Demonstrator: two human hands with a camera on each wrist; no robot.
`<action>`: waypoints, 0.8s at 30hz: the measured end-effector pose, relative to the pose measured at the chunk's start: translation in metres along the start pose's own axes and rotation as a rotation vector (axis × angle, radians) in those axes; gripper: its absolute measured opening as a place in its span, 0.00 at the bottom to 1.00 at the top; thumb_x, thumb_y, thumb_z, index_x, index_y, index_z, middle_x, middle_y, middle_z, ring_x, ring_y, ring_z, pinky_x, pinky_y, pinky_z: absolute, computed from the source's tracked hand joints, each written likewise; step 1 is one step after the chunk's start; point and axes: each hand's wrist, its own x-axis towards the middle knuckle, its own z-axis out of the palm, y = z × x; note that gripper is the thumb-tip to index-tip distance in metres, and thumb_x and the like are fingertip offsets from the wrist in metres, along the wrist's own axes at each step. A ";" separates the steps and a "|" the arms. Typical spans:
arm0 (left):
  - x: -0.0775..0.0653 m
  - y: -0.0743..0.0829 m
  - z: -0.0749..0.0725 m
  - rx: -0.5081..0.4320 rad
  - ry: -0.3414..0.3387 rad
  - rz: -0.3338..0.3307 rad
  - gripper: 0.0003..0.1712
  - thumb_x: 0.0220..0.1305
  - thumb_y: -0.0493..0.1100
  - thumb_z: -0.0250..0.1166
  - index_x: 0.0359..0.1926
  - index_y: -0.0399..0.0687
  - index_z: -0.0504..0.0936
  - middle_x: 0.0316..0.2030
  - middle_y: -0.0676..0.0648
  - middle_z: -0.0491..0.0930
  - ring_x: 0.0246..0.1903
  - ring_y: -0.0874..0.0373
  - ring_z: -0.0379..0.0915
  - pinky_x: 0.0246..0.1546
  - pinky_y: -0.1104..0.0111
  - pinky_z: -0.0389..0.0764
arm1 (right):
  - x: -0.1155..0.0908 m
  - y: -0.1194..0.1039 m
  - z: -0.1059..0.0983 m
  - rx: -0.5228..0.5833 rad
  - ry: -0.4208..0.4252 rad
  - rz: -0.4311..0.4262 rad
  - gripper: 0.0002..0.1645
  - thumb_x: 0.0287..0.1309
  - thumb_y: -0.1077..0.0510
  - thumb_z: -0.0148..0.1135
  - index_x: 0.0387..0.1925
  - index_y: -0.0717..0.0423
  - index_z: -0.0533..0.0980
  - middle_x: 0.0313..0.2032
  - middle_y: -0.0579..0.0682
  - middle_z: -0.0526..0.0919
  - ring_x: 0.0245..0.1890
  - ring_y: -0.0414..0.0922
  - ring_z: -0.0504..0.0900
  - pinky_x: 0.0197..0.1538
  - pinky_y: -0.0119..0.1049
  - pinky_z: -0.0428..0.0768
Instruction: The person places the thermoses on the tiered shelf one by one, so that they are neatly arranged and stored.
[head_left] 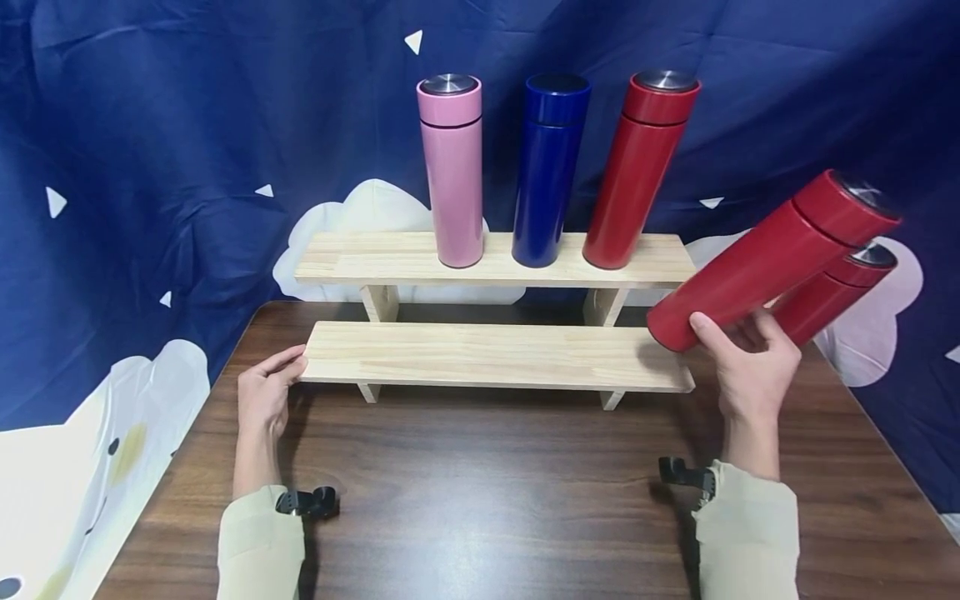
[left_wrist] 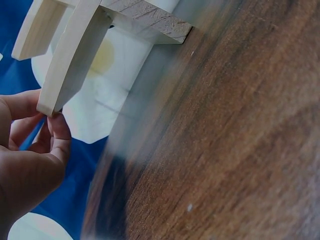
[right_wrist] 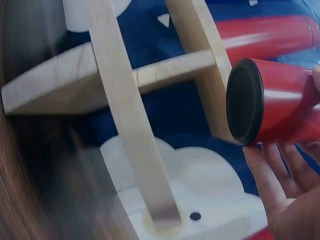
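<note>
In the head view, my right hand (head_left: pixel 753 375) grips a red thermos bottle (head_left: pixel 765 262) near its base. The bottle leans to the right, in the air over the right end of the lower shelf (head_left: pixel 480 354). Its black bottom (right_wrist: pixel 244 102) faces the right wrist camera. My left hand (left_wrist: pixel 32 160) pinches the left end of that wooden shelf between thumb and fingers. On the upper shelf (head_left: pixel 345 258) stand a pink bottle (head_left: pixel 454 183), a dark blue bottle (head_left: pixel 549 183) and another red bottle (head_left: pixel 637 183).
A further red bottle (head_left: pixel 832 296) is at the right, partly hidden behind the held one and my right hand. The two-tier stand rests on a dark brown wooden table (head_left: pixel 480 492). Behind hangs a blue cloth (head_left: pixel 187 125) with white cloud shapes.
</note>
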 end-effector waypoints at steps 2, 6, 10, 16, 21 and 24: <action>0.000 0.000 0.000 0.001 -0.003 0.006 0.15 0.59 0.24 0.69 0.48 0.30 0.87 0.29 0.52 0.86 0.26 0.64 0.76 0.29 0.78 0.77 | -0.002 0.000 0.006 0.006 -0.021 -0.006 0.32 0.40 0.77 0.77 0.53 0.65 0.83 0.41 0.57 0.87 0.36 0.47 0.85 0.41 0.29 0.84; 0.000 0.000 0.000 0.001 -0.011 0.014 0.13 0.59 0.25 0.69 0.46 0.32 0.88 0.30 0.52 0.87 0.26 0.65 0.76 0.29 0.79 0.77 | -0.006 -0.001 0.017 -0.013 -0.061 -0.012 0.31 0.40 0.75 0.78 0.52 0.64 0.84 0.39 0.56 0.87 0.35 0.46 0.85 0.42 0.29 0.83; 0.000 0.000 0.000 -0.016 -0.006 0.000 0.12 0.59 0.24 0.69 0.44 0.34 0.89 0.30 0.52 0.87 0.26 0.64 0.76 0.29 0.79 0.77 | -0.011 0.001 0.027 -0.079 -0.097 -0.026 0.31 0.40 0.73 0.79 0.52 0.61 0.84 0.40 0.54 0.88 0.36 0.46 0.86 0.44 0.28 0.82; 0.000 0.000 0.001 -0.022 0.002 -0.008 0.13 0.58 0.24 0.69 0.45 0.33 0.89 0.30 0.51 0.87 0.26 0.64 0.76 0.29 0.78 0.77 | -0.020 0.006 0.044 -0.242 -0.164 -0.048 0.31 0.44 0.65 0.82 0.54 0.52 0.85 0.43 0.49 0.88 0.40 0.46 0.84 0.46 0.29 0.80; -0.001 0.001 0.001 -0.029 -0.001 -0.006 0.13 0.58 0.24 0.69 0.45 0.32 0.89 0.29 0.52 0.87 0.26 0.64 0.76 0.29 0.79 0.77 | -0.032 0.007 0.065 -0.342 -0.243 -0.053 0.30 0.47 0.61 0.81 0.56 0.48 0.85 0.42 0.45 0.88 0.39 0.45 0.82 0.46 0.34 0.76; -0.001 0.001 0.001 -0.042 -0.007 -0.003 0.12 0.59 0.24 0.69 0.44 0.33 0.89 0.29 0.52 0.87 0.25 0.64 0.76 0.29 0.78 0.77 | -0.042 0.004 0.080 -0.357 -0.283 -0.037 0.30 0.48 0.61 0.80 0.57 0.52 0.84 0.40 0.43 0.88 0.39 0.44 0.82 0.45 0.34 0.76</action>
